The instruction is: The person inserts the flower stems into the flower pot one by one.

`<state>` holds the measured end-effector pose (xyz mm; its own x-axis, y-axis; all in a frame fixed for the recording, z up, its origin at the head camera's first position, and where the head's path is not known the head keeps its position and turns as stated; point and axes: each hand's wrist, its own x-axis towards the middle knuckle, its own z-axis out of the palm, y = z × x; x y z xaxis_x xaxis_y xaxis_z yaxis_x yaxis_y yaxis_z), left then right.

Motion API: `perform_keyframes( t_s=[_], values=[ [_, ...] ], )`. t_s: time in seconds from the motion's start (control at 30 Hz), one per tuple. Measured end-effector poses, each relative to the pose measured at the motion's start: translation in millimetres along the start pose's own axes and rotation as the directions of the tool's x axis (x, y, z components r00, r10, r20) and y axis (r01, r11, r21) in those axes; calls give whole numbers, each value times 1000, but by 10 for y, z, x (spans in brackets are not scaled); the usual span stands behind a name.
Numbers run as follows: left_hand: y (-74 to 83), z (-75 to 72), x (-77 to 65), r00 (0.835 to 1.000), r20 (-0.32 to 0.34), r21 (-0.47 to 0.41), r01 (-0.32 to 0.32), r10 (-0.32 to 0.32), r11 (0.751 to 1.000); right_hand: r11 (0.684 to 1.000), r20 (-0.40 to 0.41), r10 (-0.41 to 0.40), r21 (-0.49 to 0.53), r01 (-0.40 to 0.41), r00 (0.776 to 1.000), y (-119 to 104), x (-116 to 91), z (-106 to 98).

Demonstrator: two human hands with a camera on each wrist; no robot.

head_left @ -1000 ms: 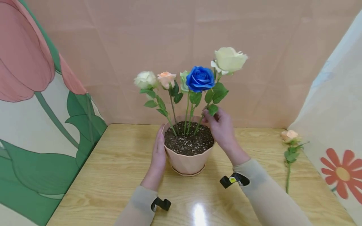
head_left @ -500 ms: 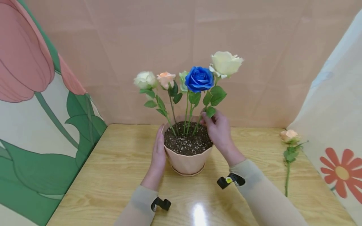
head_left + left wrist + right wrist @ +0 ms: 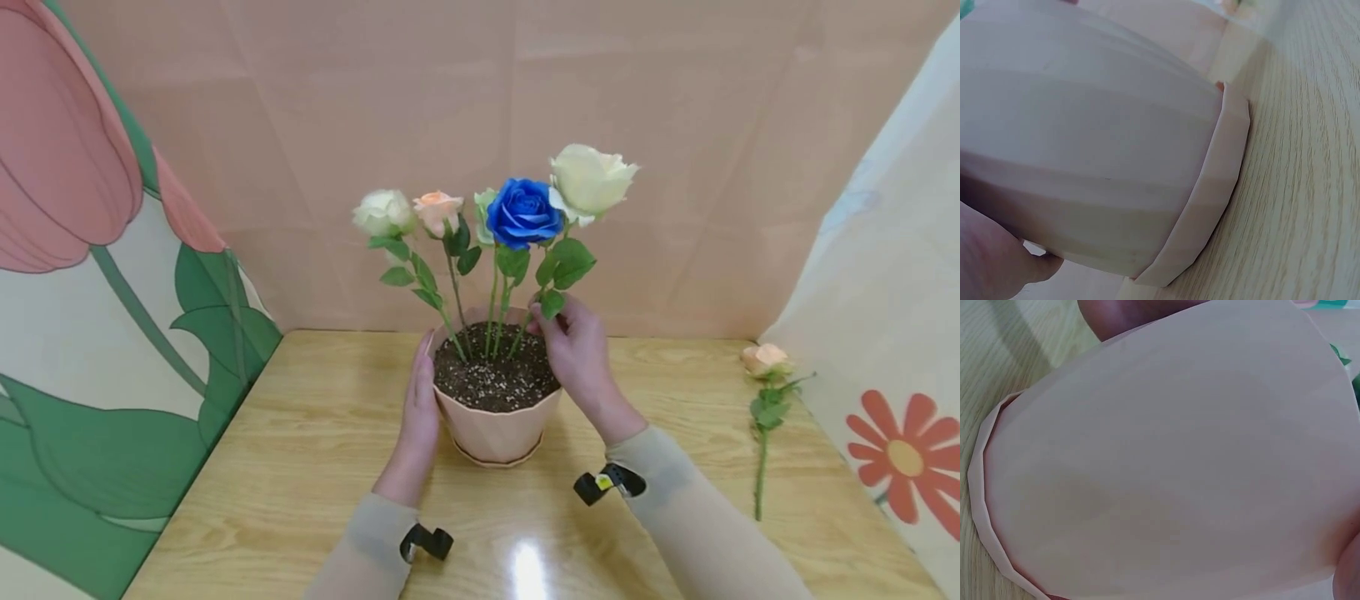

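A pink flowerpot (image 3: 495,433) full of dark soil (image 3: 498,385) stands on its saucer (image 3: 1213,187). My left hand (image 3: 420,400) lies with straight fingers against the pot's left side. With my right hand (image 3: 581,350) I pinch the stem of a large cream rose (image 3: 592,183) above the soil at the pot's right; the fingertips are partly hidden by a leaf (image 3: 552,303). Beside it in the soil stand a blue rose (image 3: 525,213), a pale green rose (image 3: 483,217), a peach rose (image 3: 438,212) and a white rose (image 3: 384,212).
Another peach rose (image 3: 765,360) lies on the wooden table (image 3: 315,450) at the right, its stem toward me. A pink cloth backdrop (image 3: 360,100) hangs behind the table. Flower-printed panels (image 3: 903,457) flank both sides.
My right hand has shifted slightly left and down, and the cream rose has sunk and moved left, closer to the blue rose. The left hand stays against the pot.
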<state>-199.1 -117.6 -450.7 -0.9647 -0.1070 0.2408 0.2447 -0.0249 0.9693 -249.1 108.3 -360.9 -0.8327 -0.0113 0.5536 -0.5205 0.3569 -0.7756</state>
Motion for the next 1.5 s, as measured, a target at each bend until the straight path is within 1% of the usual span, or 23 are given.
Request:
perform_keyframes(
  t_s=[0.2, 0.37, 0.53, 0.73, 0.83, 0.93, 1.03, 1.13, 1.2, 1.3, 1.5],
  values=[
    [-15, -16, -4, 1000, 7, -19, -9, 9, 1000, 1000, 18, 9, -10, -8, 1000, 20, -16, 11],
    [-38, -19, 16, 1000, 9, -15, -24, 24, 1000, 999, 23, 5, 31, -6, 1000, 36, -36, 13],
    [-40, -16, 30, 999, 17, -27, -28, 29, 999, 997, 24, 35, 74, -37, 999, 58, -62, 19],
    [-51, -24, 23, 1000, 12, -29, -24, 25, 999, 988, 33, 83, 126, -87, 996, 95, -61, 10],
    [-54, -26, 29, 999, 13, -26, -32, 32, 999, 989, 22, 86, 116, -88, 996, 106, -48, -11],
    [-52, -24, 35, 999, 12, -16, -37, 37, 999, 995, 8, 72, 73, -73, 997, 111, -37, -39],
    [-53, -20, 38, 999, 14, -17, -31, 31, 999, 996, 1, 82, 41, -82, 997, 117, -26, -65],
    [-50, -17, 40, 1000, 16, -22, -26, 26, 999, 993, -5, 109, 42, -109, 994, 118, -19, -87],
    [-52, -19, 39, 999, 16, -22, -35, 35, 999, 990, -11, 125, 74, -124, 992, 116, -16, -97],
    [-51, -19, 40, 999, 11, -17, -45, 45, 999, 990, -20, 114, 85, -111, 993, 101, -15, -105],
    [-52, -18, 39, 999, 3, -22, -43, 43, 999, 999, -23, 27, 38, -26, 999, 54, -14, -72]
  ],
)
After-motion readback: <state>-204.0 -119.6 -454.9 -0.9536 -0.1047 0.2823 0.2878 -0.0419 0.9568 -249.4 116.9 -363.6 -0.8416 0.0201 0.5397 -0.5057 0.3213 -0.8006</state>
